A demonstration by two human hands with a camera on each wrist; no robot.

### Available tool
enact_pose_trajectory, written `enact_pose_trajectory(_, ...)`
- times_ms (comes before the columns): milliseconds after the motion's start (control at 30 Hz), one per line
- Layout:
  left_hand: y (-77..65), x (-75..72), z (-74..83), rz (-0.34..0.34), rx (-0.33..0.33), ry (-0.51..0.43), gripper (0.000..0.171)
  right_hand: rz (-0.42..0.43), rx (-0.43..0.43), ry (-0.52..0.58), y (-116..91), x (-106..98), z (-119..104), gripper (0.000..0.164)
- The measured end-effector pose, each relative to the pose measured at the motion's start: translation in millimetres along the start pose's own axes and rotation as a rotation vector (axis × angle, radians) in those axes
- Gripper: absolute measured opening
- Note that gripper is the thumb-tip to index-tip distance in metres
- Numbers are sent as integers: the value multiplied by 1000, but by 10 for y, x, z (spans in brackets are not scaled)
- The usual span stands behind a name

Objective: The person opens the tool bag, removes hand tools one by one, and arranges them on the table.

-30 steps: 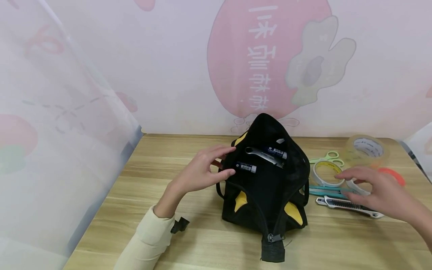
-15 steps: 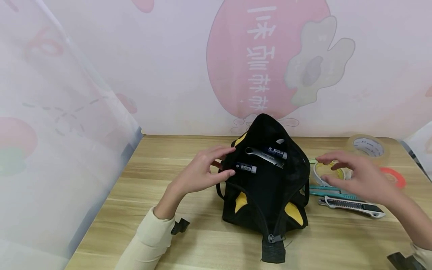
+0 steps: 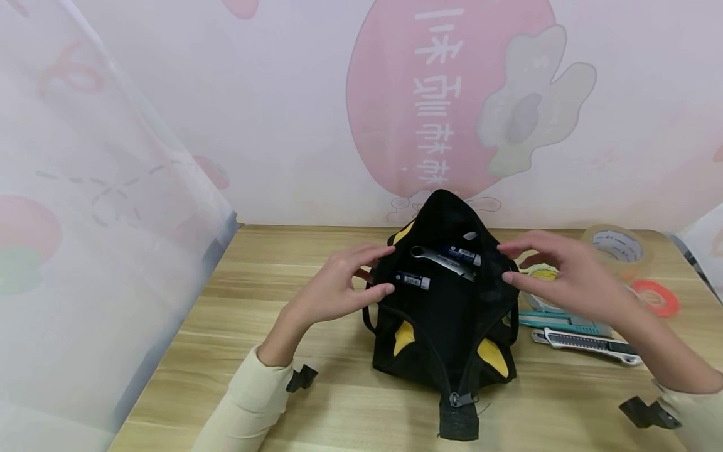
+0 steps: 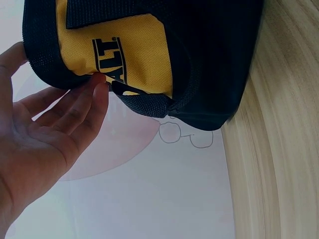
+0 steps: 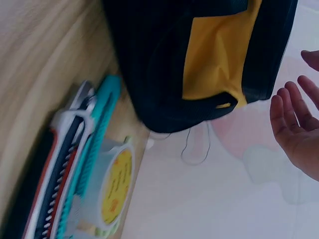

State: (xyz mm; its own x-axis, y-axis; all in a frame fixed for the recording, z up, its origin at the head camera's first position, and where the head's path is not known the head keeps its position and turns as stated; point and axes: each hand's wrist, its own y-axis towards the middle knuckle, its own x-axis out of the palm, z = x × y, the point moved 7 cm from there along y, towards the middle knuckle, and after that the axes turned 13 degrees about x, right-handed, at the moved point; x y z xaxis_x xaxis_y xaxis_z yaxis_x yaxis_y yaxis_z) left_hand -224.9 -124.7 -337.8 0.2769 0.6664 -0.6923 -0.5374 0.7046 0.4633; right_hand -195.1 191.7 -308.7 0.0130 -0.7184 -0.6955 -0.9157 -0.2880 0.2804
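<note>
A black and yellow tool bag (image 3: 446, 351) stands unzipped on the table, its mouth facing me. Inside lie a metal wrench (image 3: 440, 260) and two small dark blue tubes with barcodes and pale ends, one on the left (image 3: 412, 280), another (image 3: 464, 255) by the wrench. My left hand (image 3: 339, 282) holds the bag's left rim, its fingers against the yellow outside panel (image 4: 144, 55). At the right rim, my right hand (image 3: 565, 273) has thumb and fingers apart and holds nothing. A narrow gap shows between its fingertips and the bag in the right wrist view.
To the bag's right lie a teal utility knife (image 3: 565, 322), a white and black utility knife (image 3: 587, 345) and a white tape roll (image 5: 102, 184), partly hidden from above by the right hand. Farther right are a red ring (image 3: 669, 301) and a clear tape roll (image 3: 615, 245).
My right hand has moved left from over the tape rolls and knives to the bag's right rim. The left hand and the bag have stayed in place.
</note>
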Motion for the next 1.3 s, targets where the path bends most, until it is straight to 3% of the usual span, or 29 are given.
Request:
enact_pose_trajectory(233,-1,-14,6,-1,-8,-2,61,-67,-59,-40,239,209,-218,50)
enact_pose_trajectory(500,10,1,24,3,3,-11,60,-224,20,-117,514,567,-279,56)
enact_pose_trajectory(833,17,-3,26,-2,-5,-19,60,-307,14,-212,758,833,-284,48)
enact_pose_trajectory(1300,-11,-22,59,14,16,-28,59,-439,70,-135,968,1210,-138,49)
